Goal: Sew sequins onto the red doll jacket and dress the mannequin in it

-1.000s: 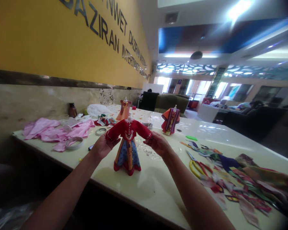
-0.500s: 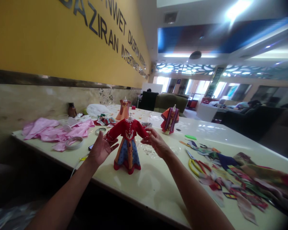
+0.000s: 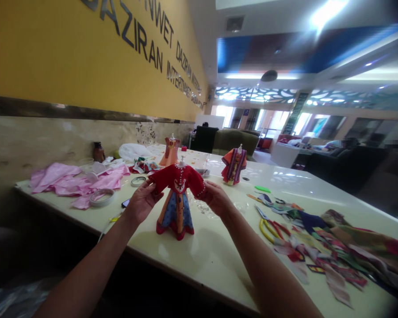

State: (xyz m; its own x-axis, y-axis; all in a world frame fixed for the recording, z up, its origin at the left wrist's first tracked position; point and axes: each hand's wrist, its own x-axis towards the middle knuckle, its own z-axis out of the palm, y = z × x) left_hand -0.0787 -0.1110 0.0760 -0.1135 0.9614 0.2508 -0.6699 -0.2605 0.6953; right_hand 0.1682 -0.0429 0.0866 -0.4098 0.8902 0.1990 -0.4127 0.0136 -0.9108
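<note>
In front of me on the white table (image 3: 185, 269) stands a miniature dress form in a red jacket (image 3: 179, 179) with white bead trim. Below the jacket flares a blue and orange skirt (image 3: 175, 216) with a red hem. My left hand (image 3: 142, 201) pinches the cuff of the left-side sleeve. On the other side, my right hand (image 3: 216, 198) grips the right-side sleeve's beaded cuff. Both sleeves are spread out to the sides. A small clear patch of loose beads (image 3: 204, 208) lies behind the skirt, partly hidden by my right hand.
Two more dressed figures stand farther back, an orange gown (image 3: 170, 152) and a striped robe (image 3: 234, 167). Pink cloth (image 3: 59, 179) and a tape roll (image 3: 102, 198) lie left. Yellow-handled scissors (image 3: 268, 229) and fabric scraps (image 3: 331, 247) lie right, near a green piece (image 3: 262, 189).
My left hand has closed from spread fingers onto the sleeve cuff, and that sleeve is raised. The right hand has kept its hold, with its sleeve shifted slightly.
</note>
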